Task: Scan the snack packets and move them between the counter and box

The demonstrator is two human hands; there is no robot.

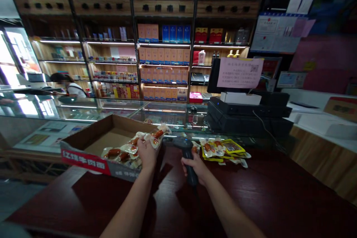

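While the head view looks down over a dark red-brown wooden bench (pixel 251 200), the left hand (pixel 147 153) sits at the right edge of an open brown cardboard box with a red printed front strip (pixel 92 145), fingers closed around a clear plastic sausage snack packet (pixel 156 136) lifted just above the box rim. More of the same clear packets with reddish sausages (pixel 121 154) lie piled inside the box against its near right wall; rest of the box floor is bare cardboard. The right hand (pixel 196 167) is wrapped tight around the grip of a dark grey handheld barcode scanner (pixel 186 156), scanner head pointing left toward the lifted packet, just beside it but not touching as far as I can tell. Right of the scanner, a small heap of yellow-and-clear snack packets (pixel 225 150) lies flat on the bench, near the right hand, well apart from the box. Behind that, a black point-of-sale terminal with a pink paper notice taped to its screen back (pixel 240 72) stands on the glass counter (pixel 125 109). Further back, lit wooden shelves with orange, blue and red cartons (pixel 164 63) fill the wall. Far left, another person (pixel 68 85) is partly visible behind the glass counter, hands not clear.
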